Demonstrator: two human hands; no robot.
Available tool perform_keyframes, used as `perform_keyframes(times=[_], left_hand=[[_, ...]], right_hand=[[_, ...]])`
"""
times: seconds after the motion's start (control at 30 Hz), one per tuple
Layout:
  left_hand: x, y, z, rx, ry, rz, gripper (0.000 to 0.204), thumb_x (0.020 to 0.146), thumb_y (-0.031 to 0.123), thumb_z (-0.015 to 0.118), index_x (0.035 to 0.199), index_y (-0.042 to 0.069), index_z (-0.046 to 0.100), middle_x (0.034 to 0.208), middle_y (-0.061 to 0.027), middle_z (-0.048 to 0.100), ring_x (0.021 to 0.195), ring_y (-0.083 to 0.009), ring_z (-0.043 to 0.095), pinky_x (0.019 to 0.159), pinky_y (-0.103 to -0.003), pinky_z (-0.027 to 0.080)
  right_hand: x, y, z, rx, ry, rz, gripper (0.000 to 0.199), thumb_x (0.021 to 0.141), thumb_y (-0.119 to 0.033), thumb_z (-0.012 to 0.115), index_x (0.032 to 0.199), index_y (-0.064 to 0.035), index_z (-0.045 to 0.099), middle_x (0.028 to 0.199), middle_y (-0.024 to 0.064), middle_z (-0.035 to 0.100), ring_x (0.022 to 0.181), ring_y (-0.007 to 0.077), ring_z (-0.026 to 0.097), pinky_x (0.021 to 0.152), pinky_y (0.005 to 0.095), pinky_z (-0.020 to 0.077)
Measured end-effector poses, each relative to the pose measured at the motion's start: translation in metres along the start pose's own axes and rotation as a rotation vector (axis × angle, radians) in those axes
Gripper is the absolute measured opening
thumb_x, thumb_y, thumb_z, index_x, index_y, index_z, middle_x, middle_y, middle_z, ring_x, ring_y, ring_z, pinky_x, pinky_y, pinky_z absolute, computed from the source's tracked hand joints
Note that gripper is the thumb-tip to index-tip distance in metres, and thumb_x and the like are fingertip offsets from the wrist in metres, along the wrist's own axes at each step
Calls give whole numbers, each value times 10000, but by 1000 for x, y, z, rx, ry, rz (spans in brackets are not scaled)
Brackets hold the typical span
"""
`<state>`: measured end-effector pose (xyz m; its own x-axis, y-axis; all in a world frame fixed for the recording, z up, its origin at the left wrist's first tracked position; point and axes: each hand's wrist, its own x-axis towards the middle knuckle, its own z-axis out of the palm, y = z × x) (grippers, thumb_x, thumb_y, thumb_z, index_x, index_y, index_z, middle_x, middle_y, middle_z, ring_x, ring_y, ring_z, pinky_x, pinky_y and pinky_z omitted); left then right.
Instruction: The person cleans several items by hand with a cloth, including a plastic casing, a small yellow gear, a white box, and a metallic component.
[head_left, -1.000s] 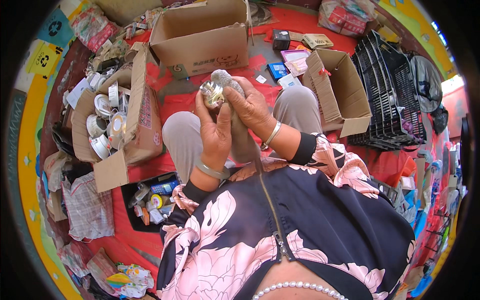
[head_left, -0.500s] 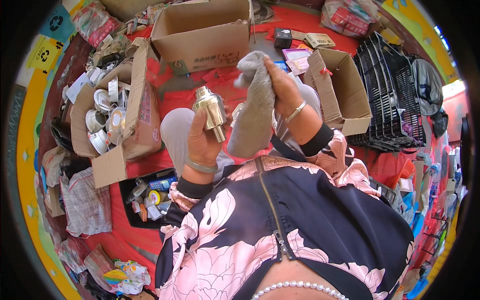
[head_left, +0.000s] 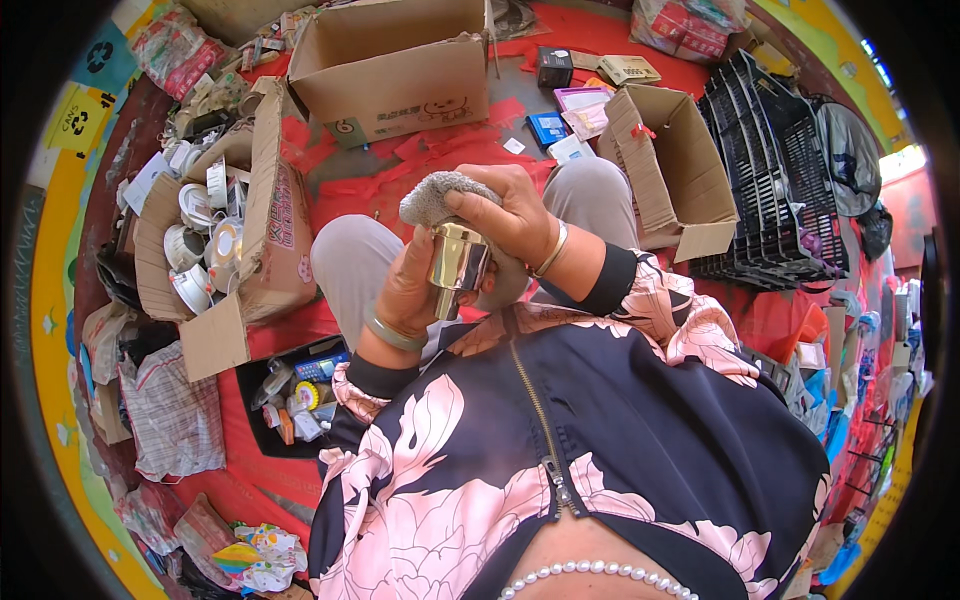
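Between my knees, my left hand (head_left: 408,285) is wrapped round a shiny gold-toned metal piece (head_left: 459,262), a cylinder with a narrower stem at its lower end. It looks like a metal cup or shaker, but its exact kind does not show. Over its upper end lies a grey cloth (head_left: 432,198), pressed down by my right hand (head_left: 503,212), whose fingers are closed on it. The cloth and the right hand hide the top of the metal piece. Part of the cloth hangs behind the right hand.
On the left stands an open carton (head_left: 262,250) of white round fixtures, with a black bin (head_left: 268,440) of small items nearer. A large carton (head_left: 400,112) is ahead. To the right are another open carton (head_left: 690,190) and a black plastic crate (head_left: 770,170). Red sheeting (head_left: 360,185) covers the floor.
My right hand has come down and left with the cloth, which now covers the top of the metal piece. My left hand has shifted slightly right and down, still holding the piece.
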<state>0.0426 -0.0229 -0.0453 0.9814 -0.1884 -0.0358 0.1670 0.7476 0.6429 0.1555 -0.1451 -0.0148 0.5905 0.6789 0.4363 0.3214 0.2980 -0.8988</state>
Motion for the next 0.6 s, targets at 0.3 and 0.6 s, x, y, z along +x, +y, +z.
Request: perform_keyframes(times=[0.3, 0.6], left_hand=[[6, 14, 3, 797, 147, 143, 420, 810, 222, 695, 1112, 1, 502, 862, -63, 615, 710, -98, 571, 606, -227, 448], [2, 2, 5, 1182, 103, 670, 778, 632, 94, 834, 1252, 35, 367, 1151, -118, 510, 1035, -191, 539, 888, -311, 452]], right_hand=[[1, -1, -8, -618, 96, -129, 220, 825, -208, 567, 827, -2, 645, 665, 173, 567, 600, 285, 572, 575, 327, 448], [13, 4, -38, 508, 398, 654, 337, 902, -336, 540, 790, -31, 626, 669, 43, 608, 550, 137, 566, 501, 252, 444]])
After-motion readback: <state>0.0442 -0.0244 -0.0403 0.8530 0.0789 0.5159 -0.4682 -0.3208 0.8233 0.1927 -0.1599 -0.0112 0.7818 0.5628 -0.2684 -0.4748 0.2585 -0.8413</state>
